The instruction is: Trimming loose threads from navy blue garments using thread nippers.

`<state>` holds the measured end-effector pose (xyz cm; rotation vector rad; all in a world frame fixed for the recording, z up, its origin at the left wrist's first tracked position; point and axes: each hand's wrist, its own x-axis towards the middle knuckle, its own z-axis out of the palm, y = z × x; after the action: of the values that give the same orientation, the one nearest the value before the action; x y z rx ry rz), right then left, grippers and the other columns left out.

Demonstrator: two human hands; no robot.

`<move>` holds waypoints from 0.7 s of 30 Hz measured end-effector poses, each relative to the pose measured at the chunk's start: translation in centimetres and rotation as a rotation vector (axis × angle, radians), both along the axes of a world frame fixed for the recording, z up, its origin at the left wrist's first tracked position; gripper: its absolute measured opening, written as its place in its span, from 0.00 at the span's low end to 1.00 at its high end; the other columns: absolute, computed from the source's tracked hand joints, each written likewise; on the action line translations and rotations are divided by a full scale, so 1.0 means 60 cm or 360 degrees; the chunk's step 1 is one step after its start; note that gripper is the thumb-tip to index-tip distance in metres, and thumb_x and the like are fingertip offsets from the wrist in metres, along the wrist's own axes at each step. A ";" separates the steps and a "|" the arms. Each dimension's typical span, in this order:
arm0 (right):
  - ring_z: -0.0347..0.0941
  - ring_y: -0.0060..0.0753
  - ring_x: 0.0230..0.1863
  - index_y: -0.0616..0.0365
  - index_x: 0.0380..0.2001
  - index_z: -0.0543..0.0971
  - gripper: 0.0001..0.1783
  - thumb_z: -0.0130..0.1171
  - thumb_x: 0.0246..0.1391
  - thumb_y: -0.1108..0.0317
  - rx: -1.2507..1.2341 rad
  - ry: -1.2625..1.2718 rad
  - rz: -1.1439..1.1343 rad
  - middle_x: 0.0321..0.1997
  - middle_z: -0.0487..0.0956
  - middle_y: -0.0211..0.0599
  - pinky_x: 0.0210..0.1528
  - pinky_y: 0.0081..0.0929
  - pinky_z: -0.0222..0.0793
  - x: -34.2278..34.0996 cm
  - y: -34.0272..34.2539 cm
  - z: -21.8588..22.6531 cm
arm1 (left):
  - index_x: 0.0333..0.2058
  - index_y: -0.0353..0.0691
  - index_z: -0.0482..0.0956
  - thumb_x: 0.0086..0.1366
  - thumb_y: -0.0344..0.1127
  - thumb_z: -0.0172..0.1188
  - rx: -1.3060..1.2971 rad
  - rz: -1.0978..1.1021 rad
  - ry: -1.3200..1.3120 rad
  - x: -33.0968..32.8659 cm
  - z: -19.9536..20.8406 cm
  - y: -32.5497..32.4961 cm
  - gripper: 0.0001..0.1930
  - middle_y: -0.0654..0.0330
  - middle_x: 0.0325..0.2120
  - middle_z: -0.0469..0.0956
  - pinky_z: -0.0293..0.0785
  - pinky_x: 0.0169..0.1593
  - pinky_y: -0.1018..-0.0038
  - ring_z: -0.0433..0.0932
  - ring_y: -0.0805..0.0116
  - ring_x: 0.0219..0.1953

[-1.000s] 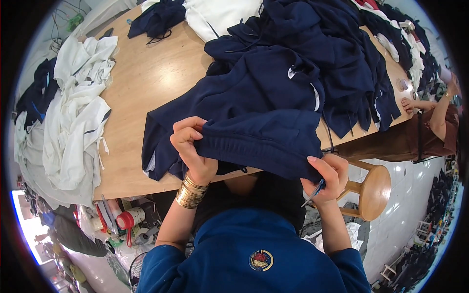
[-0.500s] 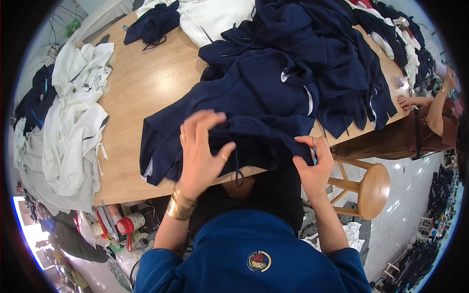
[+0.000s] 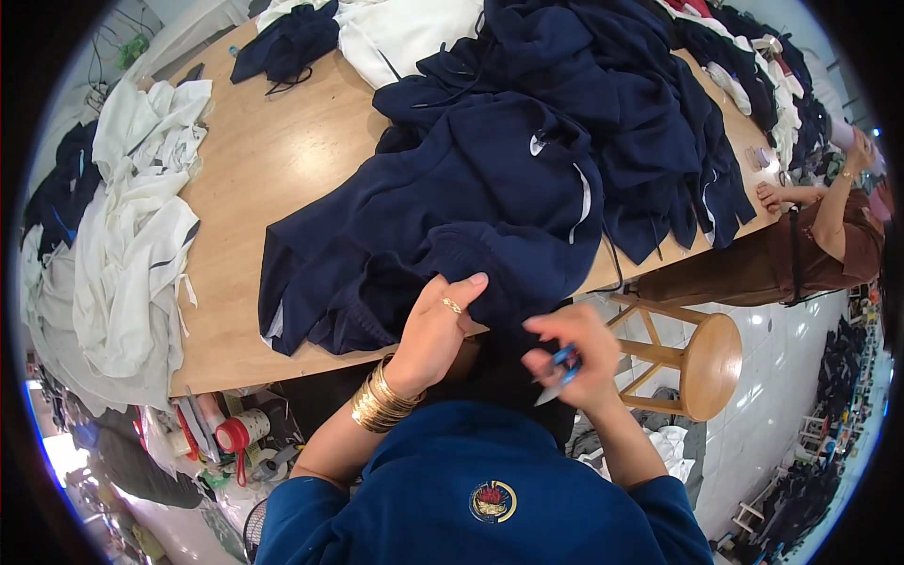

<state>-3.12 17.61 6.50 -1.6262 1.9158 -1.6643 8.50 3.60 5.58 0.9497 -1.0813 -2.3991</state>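
A navy garment [image 3: 452, 174] lies over the near table edge, its gathered band and opening toward me and white trim on its right side. My left hand [image 3: 435, 331], with gold bangles at the wrist, is closed on the garment's near edge, thumb on top; the curled fingers are partly hidden. Just right of it and off the cloth, my right hand [image 3: 582, 356] grips small thread snips [image 3: 562, 369] with blue handles. Their pointed metal blade aims down toward my lap. Motion blurs this hand slightly.
More navy garments [image 3: 612, 104] are heaped behind on the wooden table [image 3: 254, 169]. White garments [image 3: 132, 217] hang over its left side. A wooden stool [image 3: 711, 367] stands right, beside a person in brown [image 3: 810, 245]. A red-lidded bottle [image 3: 243, 433] sits below left.
My left hand has come down and right, closing on the garment's edge. The right hand has left the cloth and moved down and left with the snips. The garment's near band has been folded up.
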 end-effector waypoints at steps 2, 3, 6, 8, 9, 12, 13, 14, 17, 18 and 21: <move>0.63 0.16 0.23 0.59 0.36 0.77 0.14 0.63 0.41 0.76 0.0148 -0.0443 -0.0442 0.25 0.69 0.26 0.25 0.12 0.57 0.002 0.002 0.018 | 0.20 0.41 0.68 0.63 0.36 0.53 0.0084 0.0158 0.0044 -0.016 0.048 0.015 0.13 0.71 0.18 0.66 0.56 0.21 0.84 0.63 0.83 0.20; 0.61 0.16 0.24 0.61 0.35 0.77 0.13 0.63 0.42 0.76 0.0144 -0.0634 -0.0455 0.25 0.68 0.26 0.26 0.12 0.56 -0.002 -0.006 0.031 | 0.21 0.40 0.69 0.63 0.36 0.54 0.0004 -0.0061 0.0042 -0.013 0.043 0.010 0.12 0.71 0.19 0.66 0.58 0.23 0.84 0.63 0.83 0.21; 0.60 0.15 0.25 0.62 0.31 0.77 0.09 0.62 0.44 0.75 0.0200 -0.0704 -0.0442 0.24 0.67 0.26 0.26 0.13 0.55 -0.010 -0.022 0.030 | 0.26 0.37 0.72 0.62 0.34 0.55 -0.0236 -0.0388 0.0030 -0.009 0.040 0.008 0.09 0.71 0.21 0.68 0.60 0.27 0.84 0.65 0.83 0.24; 0.61 0.16 0.26 0.63 0.29 0.76 0.07 0.63 0.44 0.74 0.0266 -0.0582 -0.0415 0.24 0.67 0.26 0.27 0.14 0.54 -0.012 -0.018 0.027 | 0.28 0.36 0.74 0.62 0.34 0.56 -0.0394 -0.0494 0.0024 -0.011 0.046 0.013 0.07 0.70 0.22 0.68 0.61 0.28 0.84 0.65 0.82 0.25; 0.60 0.17 0.26 0.63 0.26 0.76 0.06 0.63 0.45 0.73 0.0204 -0.0535 -0.0436 0.24 0.67 0.27 0.27 0.14 0.54 -0.012 -0.018 0.025 | 0.30 0.36 0.74 0.61 0.33 0.57 -0.0447 -0.0413 0.0022 -0.013 0.049 0.017 0.06 0.70 0.23 0.69 0.61 0.29 0.84 0.65 0.82 0.25; 0.60 0.18 0.25 0.62 0.22 0.74 0.07 0.63 0.45 0.73 0.0122 -0.0582 -0.0479 0.24 0.66 0.28 0.27 0.16 0.54 -0.007 -0.017 0.032 | 0.32 0.36 0.74 0.60 0.32 0.58 -0.0375 -0.0251 0.0075 -0.014 0.046 0.021 0.06 0.70 0.25 0.71 0.62 0.30 0.83 0.65 0.82 0.26; 0.60 0.18 0.25 0.62 0.22 0.74 0.07 0.62 0.45 0.73 0.0096 -0.0649 -0.0434 0.23 0.66 0.28 0.28 0.16 0.54 -0.006 -0.017 0.032 | 0.32 0.35 0.74 0.59 0.32 0.59 -0.0249 -0.0167 0.0135 -0.014 0.045 0.021 0.06 0.69 0.26 0.72 0.63 0.30 0.83 0.66 0.82 0.27; 0.60 0.18 0.25 0.63 0.22 0.74 0.07 0.62 0.45 0.73 0.0070 -0.0716 -0.0389 0.23 0.66 0.28 0.29 0.16 0.54 -0.006 -0.017 0.032 | 0.32 0.35 0.74 0.59 0.32 0.59 -0.0249 -0.0169 0.0132 -0.014 0.048 0.023 0.06 0.69 0.26 0.72 0.63 0.30 0.83 0.66 0.82 0.27; 0.60 0.17 0.26 0.63 0.21 0.74 0.07 0.61 0.46 0.73 -0.0009 -0.1007 -0.0322 0.23 0.65 0.27 0.31 0.15 0.54 -0.005 -0.019 0.029 | 0.34 0.36 0.75 0.59 0.31 0.59 -0.0171 -0.0092 0.0268 -0.014 0.054 0.026 0.07 0.68 0.28 0.74 0.64 0.33 0.84 0.69 0.81 0.29; 0.60 0.17 0.26 0.63 0.21 0.74 0.07 0.61 0.46 0.73 -0.0008 -0.1011 -0.0320 0.23 0.65 0.27 0.31 0.15 0.54 -0.004 -0.019 0.031 | 0.35 0.35 0.75 0.58 0.31 0.59 -0.0112 -0.0109 0.0264 -0.010 0.048 0.024 0.08 0.67 0.29 0.75 0.65 0.34 0.84 0.70 0.81 0.30; 0.61 0.16 0.27 0.62 0.21 0.73 0.07 0.60 0.48 0.73 -0.0003 -0.1246 -0.0274 0.24 0.66 0.25 0.33 0.15 0.55 -0.002 -0.020 0.035 | 0.37 0.35 0.75 0.58 0.30 0.59 -0.0004 -0.0128 0.0285 -0.007 0.047 0.023 0.08 0.65 0.31 0.76 0.67 0.35 0.83 0.72 0.80 0.32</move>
<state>-3.22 16.40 8.57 -0.6319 1.6425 -1.9526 8.10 4.99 8.37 0.6866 -1.0741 -2.4911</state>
